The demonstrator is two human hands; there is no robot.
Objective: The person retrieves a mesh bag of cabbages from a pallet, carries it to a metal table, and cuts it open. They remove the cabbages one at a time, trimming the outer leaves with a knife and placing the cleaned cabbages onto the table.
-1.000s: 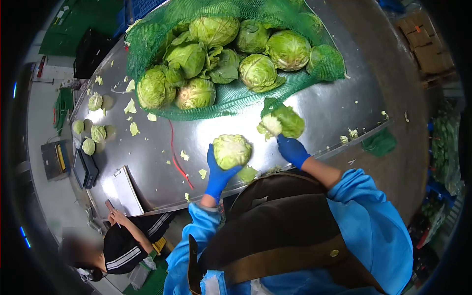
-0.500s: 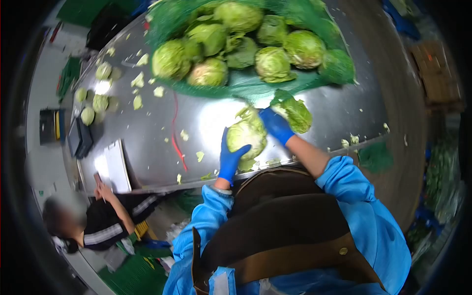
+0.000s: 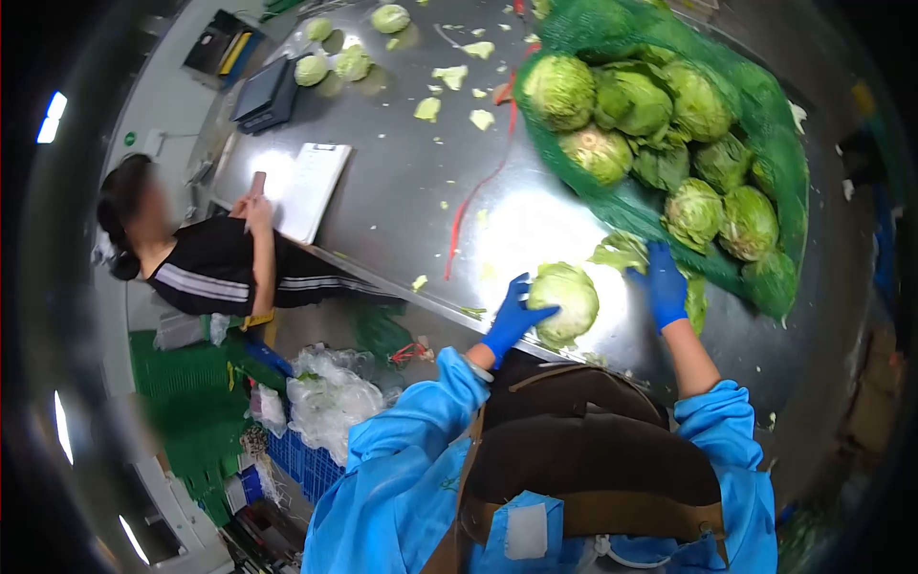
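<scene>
A pale green cabbage (image 3: 566, 304) rests near the front edge of the metal table. My left hand (image 3: 516, 318), in a blue glove, grips its left side, thumb and fingers apart around it. To the right, my right hand (image 3: 663, 287), also gloved in blue, has its fingertips on a loose cabbage leaf (image 3: 620, 251), which is apart from the head. Its fingers partly hide their hold on this leaf. Another green leaf (image 3: 696, 304) lies beside that hand, partly covered by it. Beyond both hands, a green mesh bag (image 3: 564, 177) lies open with several cabbages (image 3: 636, 103) inside.
Leaf scraps (image 3: 449, 77) and a red strip (image 3: 466, 215) lie on the table (image 3: 382, 191). Farther left are a clipboard (image 3: 316, 191), a dark scale-like device (image 3: 266, 94) and several small trimmed cabbages (image 3: 353, 63). A person (image 3: 215, 258) holding a phone stands at the left edge.
My view has turned left, so the bag now appears farther right. My right hand has moved away from the cabbage with a leaf at its fingers. My left hand stays on the cabbage.
</scene>
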